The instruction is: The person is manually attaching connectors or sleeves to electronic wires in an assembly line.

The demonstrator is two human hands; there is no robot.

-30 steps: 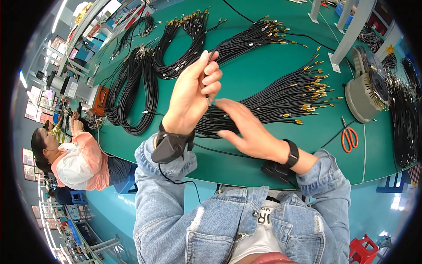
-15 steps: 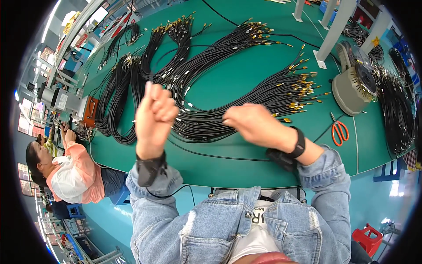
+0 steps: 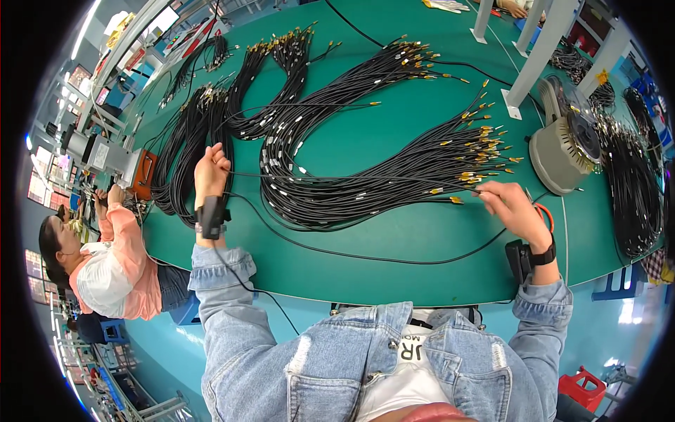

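A thin black cable (image 3: 245, 174) runs nearly straight between my hands, across a thick curved bundle of black cables (image 3: 316, 205) with gold-coloured ends and small white labels. My left hand (image 3: 212, 171) pinches it at the left, beside another looped bundle (image 3: 176, 158). At the right, just past the bundle's gold-coloured ends, my right hand (image 3: 510, 207) has thumb and fingers closed on the cable. Nearer to me a slack black cable (image 3: 422, 262) sags over the green table between my hands. Orange-handled scissors (image 3: 546, 216) lie partly hidden behind my right hand.
A grey rounded device (image 3: 559, 158) stands at the right by white metal posts (image 3: 531, 67). More black cables (image 3: 629, 190) lie beyond it. Gloves (image 3: 445, 5) lie at the far edge. A co-worker (image 3: 116, 267) sits at the left near an orange box (image 3: 144, 176).
My hands have spread apart: the left moved left and slightly lower, the right well to the right. A cable now stretches between them, and the slack cable sags nearer to me.
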